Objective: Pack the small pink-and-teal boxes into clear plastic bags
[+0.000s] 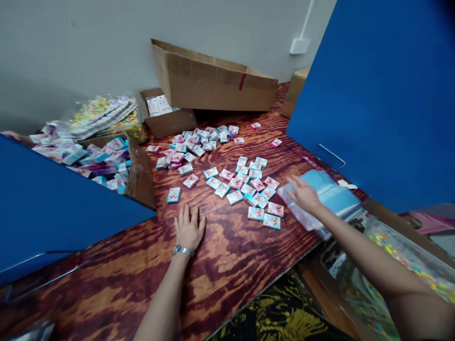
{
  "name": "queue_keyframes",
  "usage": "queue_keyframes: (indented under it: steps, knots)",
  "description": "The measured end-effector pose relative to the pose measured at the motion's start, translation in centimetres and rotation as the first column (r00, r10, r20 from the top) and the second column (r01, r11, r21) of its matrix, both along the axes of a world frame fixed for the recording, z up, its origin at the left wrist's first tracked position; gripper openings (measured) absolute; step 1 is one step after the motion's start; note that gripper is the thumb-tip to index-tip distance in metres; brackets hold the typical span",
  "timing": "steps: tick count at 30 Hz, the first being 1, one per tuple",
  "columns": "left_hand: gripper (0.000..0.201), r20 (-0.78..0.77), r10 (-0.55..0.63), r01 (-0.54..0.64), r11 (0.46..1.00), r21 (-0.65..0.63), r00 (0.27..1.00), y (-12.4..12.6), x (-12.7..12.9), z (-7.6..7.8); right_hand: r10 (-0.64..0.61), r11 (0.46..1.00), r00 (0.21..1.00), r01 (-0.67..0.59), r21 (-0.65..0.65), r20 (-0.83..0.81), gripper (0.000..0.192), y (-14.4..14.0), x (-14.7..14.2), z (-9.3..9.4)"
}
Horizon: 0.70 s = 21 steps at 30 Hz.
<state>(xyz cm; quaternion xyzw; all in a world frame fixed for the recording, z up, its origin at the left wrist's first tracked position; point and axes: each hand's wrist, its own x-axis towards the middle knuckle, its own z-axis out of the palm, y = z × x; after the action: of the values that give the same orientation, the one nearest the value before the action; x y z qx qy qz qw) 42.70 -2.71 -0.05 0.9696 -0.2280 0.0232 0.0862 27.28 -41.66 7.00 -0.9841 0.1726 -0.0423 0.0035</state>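
The left hand (188, 228) is lying flat with its fingers (186, 213) spread open and pressing palm-down on the wooden table (227, 265), gripping nothing; a silver watch (183, 250) is sitting at its wrist. Just beyond the fingertips a single small packet (174, 194) is lying apart from the rest. The right hand (302, 193) is reaching out with loosely open fingers resting on a stack of clear plastic bags (322, 199) at the table's right edge, touching the top one without closing around it. Between the two hands, a loose cluster of pink-and-teal packets (250, 187) is spreading across the table, and a second heap (197, 142) is lying farther back. Behind that, a folded cardboard box (213, 83) is leaning against the wall, and a carton of more packets (103, 161) is standing to the left, with blue panels (377, 94) flanking both sides
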Motion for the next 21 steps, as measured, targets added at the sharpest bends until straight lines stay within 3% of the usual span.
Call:
queue_keyframes:
  steps: [2, 4, 7, 13, 21]
  knots:
    - [0.053, 0.003, 0.012, -0.012, 1.000, 0.012, 1.000, -0.1, -0.1, 0.2, -0.239, 0.970, 0.955, 0.229, -0.078, -0.175, 0.059, -3.3, -0.5, -0.2]
    - [0.053, 0.005, 0.019, -0.019, 1.000, 0.025, 1.000, -0.3, -0.2, 0.4, -0.330, 0.944, 0.890, 0.314, -0.103, -0.315, 0.065, -4.5, -0.9, -0.8]
    - [0.054, 0.012, 0.019, -0.019, 0.999, 0.035, 1.000, -0.3, -0.1, 0.4, -0.310, 0.949, 0.868, 0.305, -0.078, -0.388, 0.057, -4.1, -1.5, -1.9]
    - [0.053, 0.009, 0.028, -0.028, 0.999, 0.025, 1.000, -0.5, -0.3, 0.5, -0.281, 0.960, 0.917, 0.267, -0.087, -0.282, 0.039, -2.8, -1.8, -3.1]
    - [0.053, -0.057, 0.079, -0.080, 0.996, -0.028, 0.995, -0.8, 0.0, 1.2, -0.290, 0.956, 0.938, 0.294, -0.008, -0.189, 0.040, -3.4, -2.6, -2.0]
